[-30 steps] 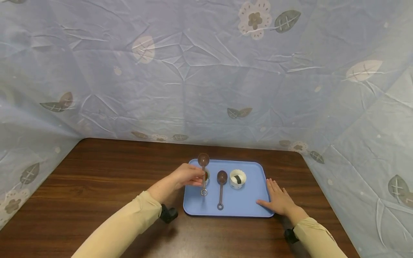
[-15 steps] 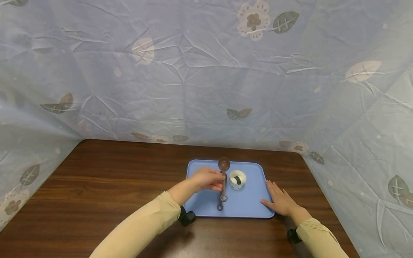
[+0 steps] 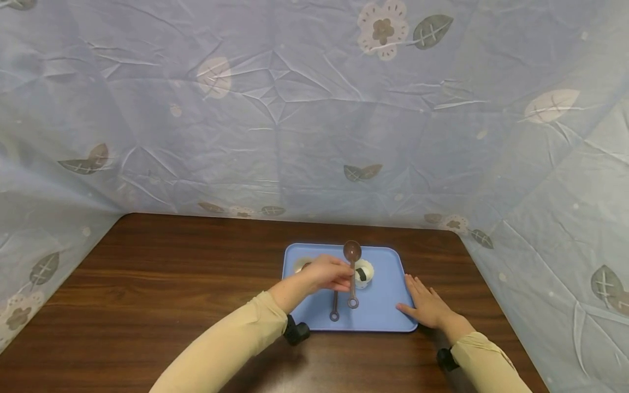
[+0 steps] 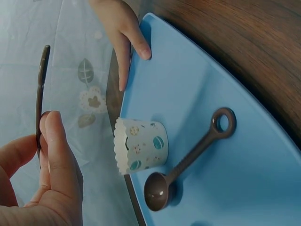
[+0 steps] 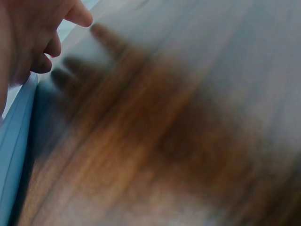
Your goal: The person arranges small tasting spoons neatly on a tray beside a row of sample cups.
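Brown spoon (image 3: 352, 254) pinched mid-handle by left hand (image 3: 331, 273) above blue tray (image 3: 383, 305), leaving bowl free; right hand (image 3: 426, 307), fingers spread, likely steadies tray's edge.

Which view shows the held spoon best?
Head: the spoon's bowl and handle both show, in the left hand. The left wrist view catches its handle edge-on, bowl out of sight. The right wrist view doesn't show it.

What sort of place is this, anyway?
Probably a screened-off tabletop corner, perhaps set up for filming: a leaf-patterned sheet hangs behind and to both sides of a wood-grain table, a blue tray lies on it, and a small black device sits at each wrist.
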{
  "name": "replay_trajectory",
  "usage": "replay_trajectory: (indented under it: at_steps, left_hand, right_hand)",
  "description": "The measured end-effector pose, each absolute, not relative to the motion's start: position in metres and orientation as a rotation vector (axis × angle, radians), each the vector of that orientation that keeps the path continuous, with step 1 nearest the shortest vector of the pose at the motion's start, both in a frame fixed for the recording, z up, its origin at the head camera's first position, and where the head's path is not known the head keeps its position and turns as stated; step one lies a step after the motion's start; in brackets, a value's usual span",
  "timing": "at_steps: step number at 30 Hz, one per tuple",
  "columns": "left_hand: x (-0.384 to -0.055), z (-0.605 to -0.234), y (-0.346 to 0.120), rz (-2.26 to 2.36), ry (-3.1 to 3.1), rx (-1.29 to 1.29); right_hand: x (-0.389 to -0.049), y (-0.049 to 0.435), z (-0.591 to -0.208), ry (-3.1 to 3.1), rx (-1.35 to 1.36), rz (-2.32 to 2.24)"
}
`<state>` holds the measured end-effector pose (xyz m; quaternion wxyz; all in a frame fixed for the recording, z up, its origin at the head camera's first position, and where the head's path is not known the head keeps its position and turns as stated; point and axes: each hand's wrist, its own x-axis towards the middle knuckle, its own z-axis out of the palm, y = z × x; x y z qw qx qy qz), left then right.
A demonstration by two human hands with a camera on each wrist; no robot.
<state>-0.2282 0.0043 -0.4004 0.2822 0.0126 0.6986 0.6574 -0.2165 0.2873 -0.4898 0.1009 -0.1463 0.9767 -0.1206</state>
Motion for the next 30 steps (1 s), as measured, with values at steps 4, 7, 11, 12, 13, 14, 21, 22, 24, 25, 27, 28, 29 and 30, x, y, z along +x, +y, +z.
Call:
replay_trajectory:
  at_steps: [4, 7, 11, 12, 13, 14, 21, 22, 24, 25, 27, 28, 29, 30]
  left_hand:
    - [-0.229, -0.402, 0.014, 1.779, 1.858, 0.034]
    - [-0.23, -0.406, 0.025, 1.793, 1.843, 0.034]
    - [-0.229, -0.411, 0.04, 1.791, 1.835, 0.041]
    - [-0.229, -0.412, 0.043, 1.788, 1.834, 0.043]
    - [-0.228, -0.413, 0.045, 1.783, 1.835, 0.046]
    - [-0.228, -0.414, 0.048, 1.778, 1.838, 0.051]
    - [-0.225, -0.422, 0.063, 1.786, 1.845, 0.048]
    - [-0.225, -0.423, 0.066, 1.79, 1.843, 0.04]
    - [-0.225, -0.426, 0.071, 1.797, 1.845, 0.025]
    - [-0.225, -0.429, 0.075, 1.796, 1.848, 0.012]
    - [-0.229, -0.438, 0.082, 1.786, 1.865, -0.014]
    - [-0.235, -0.452, 0.087, 1.803, 1.86, -0.002]
    - [-0.241, -0.466, 0.093, 1.799, 1.871, -0.012]
    - [-0.249, -0.483, 0.099, 1.799, 1.879, -0.025]
  right_hand:
    - [-0.217, 0.287, -0.49, 2.884, -0.43, -0.354]
    - [-0.217, 0.288, -0.491, 2.891, -0.432, -0.346]
    - [-0.218, 0.289, -0.493, 2.9, -0.427, -0.338]
    - [-0.218, 0.289, -0.494, 2.901, -0.424, -0.343]
    - [-0.218, 0.29, -0.494, 2.902, -0.42, -0.342]
    - [-0.218, 0.29, -0.494, 2.904, -0.42, -0.341]
    - [-0.219, 0.29, -0.493, 2.905, -0.414, -0.331]
    - [-0.219, 0.289, -0.493, 2.903, -0.41, -0.333]
    - [-0.218, 0.289, -0.491, 2.902, -0.41, -0.333]
    - [-0.218, 0.289, -0.491, 2.904, -0.41, -0.331]
    - [-0.218, 0.288, -0.49, 2.907, -0.408, -0.328]
    - [-0.217, 0.288, -0.49, 2.904, -0.406, -0.329]
    - [-0.217, 0.288, -0.49, 2.901, -0.405, -0.332]
    - [-0.217, 0.288, -0.49, 2.9, -0.405, -0.333]
